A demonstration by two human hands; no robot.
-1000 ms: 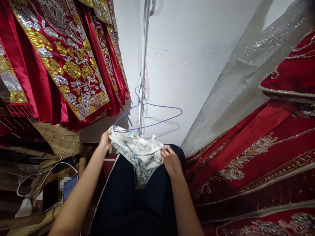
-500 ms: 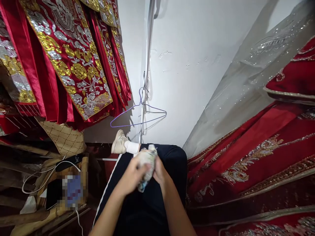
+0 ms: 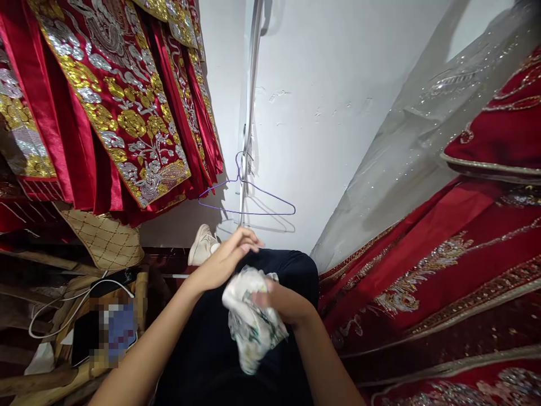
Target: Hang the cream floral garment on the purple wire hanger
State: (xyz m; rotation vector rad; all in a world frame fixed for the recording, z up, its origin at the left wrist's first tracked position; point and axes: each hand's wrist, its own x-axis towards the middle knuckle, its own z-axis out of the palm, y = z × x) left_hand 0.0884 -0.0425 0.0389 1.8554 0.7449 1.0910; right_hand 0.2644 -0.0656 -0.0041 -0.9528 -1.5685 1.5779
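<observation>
A crumpled white cloth with a green and yellowish pattern hangs loosely above my lap, somewhat blurred. My right hand grips it near its upper right, with the thumb across the front. My left hand is up and to the left of the cloth, apart from it, fingers stretched out and nothing in them. Below both hands are my dark trousers.
A purple wire hanger hangs on a metal pole by the white wall. Red embroidered garments hang left; more red beaded garments and sheer sparkly fabric fill the right. A phone and white cable lie lower left.
My left hand has let go of the cloth and moved up and left. The bunched cloth has spread out and hangs lower in my right hand. The hanger has turned slightly.
</observation>
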